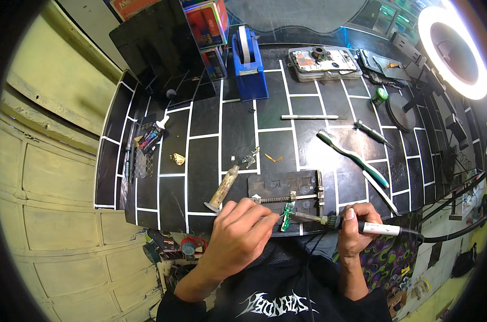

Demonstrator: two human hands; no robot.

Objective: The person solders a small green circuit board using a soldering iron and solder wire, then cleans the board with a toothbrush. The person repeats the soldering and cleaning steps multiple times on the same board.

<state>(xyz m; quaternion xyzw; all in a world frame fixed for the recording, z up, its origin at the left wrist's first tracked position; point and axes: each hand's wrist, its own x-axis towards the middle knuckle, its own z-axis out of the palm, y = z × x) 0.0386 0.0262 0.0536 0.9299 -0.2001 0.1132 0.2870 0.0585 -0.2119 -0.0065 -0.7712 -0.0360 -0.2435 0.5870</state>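
Fingers of our right hand [355, 228] clamp round a white-and-black, pen-shaped soldering iron [381, 229], its metal tip at a slim green circuit board [287, 219]. Our left hand [243, 231] bunches its fingers together beside it; what they grip, we cannot tell. The board lies at a black rectangular holder's [265, 185] near edge. Farther out lie a cloudy plastic syringe [223, 189] and a green-and-white toothbrush [352, 155].

From here I see the left grip [242, 231] back upward, fingers [260, 217] bent and bunched toward the right, its forearm [198, 276] slanting in from near left. The right grip [356, 228] curls closed, thumb [350, 214] pointing far, above a bare wrist [350, 263].
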